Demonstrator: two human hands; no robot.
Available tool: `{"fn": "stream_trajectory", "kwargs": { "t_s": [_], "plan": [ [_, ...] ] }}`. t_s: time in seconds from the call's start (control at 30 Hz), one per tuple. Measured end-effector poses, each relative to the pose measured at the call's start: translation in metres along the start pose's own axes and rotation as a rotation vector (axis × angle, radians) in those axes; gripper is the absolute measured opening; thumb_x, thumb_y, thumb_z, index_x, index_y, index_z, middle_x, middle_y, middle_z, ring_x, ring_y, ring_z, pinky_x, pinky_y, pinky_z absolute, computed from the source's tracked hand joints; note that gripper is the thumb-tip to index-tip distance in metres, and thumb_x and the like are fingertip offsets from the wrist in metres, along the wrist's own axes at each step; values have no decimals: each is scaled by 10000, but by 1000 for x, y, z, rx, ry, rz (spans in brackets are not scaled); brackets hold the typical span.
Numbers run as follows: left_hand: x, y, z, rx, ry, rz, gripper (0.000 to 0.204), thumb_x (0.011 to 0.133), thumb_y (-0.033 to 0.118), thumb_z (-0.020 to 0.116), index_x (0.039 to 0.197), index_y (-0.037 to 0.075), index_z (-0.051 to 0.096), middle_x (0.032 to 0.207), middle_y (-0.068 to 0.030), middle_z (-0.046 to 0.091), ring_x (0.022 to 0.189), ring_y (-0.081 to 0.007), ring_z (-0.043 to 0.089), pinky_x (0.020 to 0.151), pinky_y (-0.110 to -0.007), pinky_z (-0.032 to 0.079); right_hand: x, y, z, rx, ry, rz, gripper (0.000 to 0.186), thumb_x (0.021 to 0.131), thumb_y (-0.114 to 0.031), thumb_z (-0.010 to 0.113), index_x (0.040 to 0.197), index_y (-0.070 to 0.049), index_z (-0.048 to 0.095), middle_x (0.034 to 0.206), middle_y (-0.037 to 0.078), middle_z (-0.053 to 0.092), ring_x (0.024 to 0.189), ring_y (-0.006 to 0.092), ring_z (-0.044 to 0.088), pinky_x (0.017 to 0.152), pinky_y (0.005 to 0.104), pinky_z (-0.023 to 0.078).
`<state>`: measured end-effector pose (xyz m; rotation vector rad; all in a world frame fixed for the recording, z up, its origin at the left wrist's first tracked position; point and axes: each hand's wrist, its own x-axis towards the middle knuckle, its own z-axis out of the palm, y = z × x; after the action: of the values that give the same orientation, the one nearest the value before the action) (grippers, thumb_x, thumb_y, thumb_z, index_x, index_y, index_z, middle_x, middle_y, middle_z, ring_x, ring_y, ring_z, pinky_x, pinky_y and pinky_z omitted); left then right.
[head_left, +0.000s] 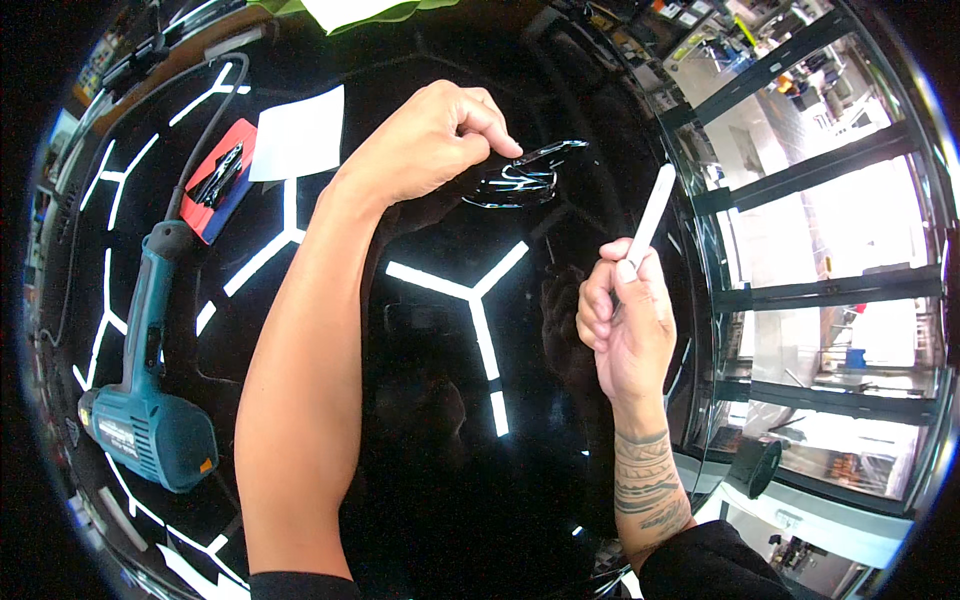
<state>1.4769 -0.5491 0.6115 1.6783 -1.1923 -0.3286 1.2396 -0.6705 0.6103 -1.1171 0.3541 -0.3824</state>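
Observation:
My left hand (450, 135) reaches over the glossy black panel (430, 470), fingers pinched on the end of a thin, glossy black strip at a crumpled-looking black piece (515, 185). Whether that piece is loose film or part of the panel, I cannot tell. My right hand (625, 320) is closed around a slim white stick-like tool (652, 210), held upright to the right of the black piece with its tip pointing away from me.
A teal heat gun (165, 440) with a cord lies at the left. Beyond it are a red card (220, 200) with black pieces and a white sheet (295, 135). Green cloth (390, 10) is at the top. Windows (800, 240) fill the right.

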Motion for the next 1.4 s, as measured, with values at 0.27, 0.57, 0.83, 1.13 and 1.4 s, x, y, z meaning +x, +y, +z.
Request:
{"fn": "stream_trajectory", "kwargs": {
  "t_s": [0.27, 0.57, 0.83, 1.13, 1.4],
  "plan": [
    [-7, 12, 4, 11, 48, -73, 143, 771, -88, 628, 863, -27, 719, 799, -47, 589, 703, -130, 582, 636, -277, 437, 0, -3, -8, 83, -39, -21, 170, 1040, -158, 447, 1191, -81, 463, 727, 23, 428, 555, 80, 382, 448, 202, 307],
    [-33, 37, 23, 432, 172, -27, 193, 851, -69, 615, 944, 12, 764, 909, -114, 606, 826, -237, 645, 755, -324, 529, -3, -2, -8, 96, -2, -3, 172, 1036, -135, 441, 1198, -79, 452, 720, 25, 433, 555, 71, 382, 455, 200, 317],
    [-26, 44, 29, 381, 198, -90, 216, 882, -54, 581, 975, 11, 765, 980, -126, 613, 913, -244, 644, 813, -333, 540, -4, -2, -7, 79, -15, -4, 177, 1028, -126, 439, 1193, -65, 445, 726, 16, 437, 544, 51, 367, 450, 184, 312],
    [-18, 36, 29, 155, 217, -142, 264, 867, -86, 499, 971, -6, 728, 1042, -114, 595, 955, -236, 614, 836, -328, 485, -6, -3, -5, 62, 11, 27, 183, 1017, -100, 432, 1197, -71, 445, 726, 14, 434, 545, 52, 366, 452, 187, 308],
    [-20, 30, 28, 138, 302, -142, 266, 829, -96, 523, 920, 6, 752, 954, -78, 599, 849, -196, 610, 738, -298, 471, -7, -4, -3, 53, 32, 28, 182, 1017, -104, 444, 1197, -81, 450, 720, 22, 434, 546, 59, 374, 449, 189, 309]
  ]
}}
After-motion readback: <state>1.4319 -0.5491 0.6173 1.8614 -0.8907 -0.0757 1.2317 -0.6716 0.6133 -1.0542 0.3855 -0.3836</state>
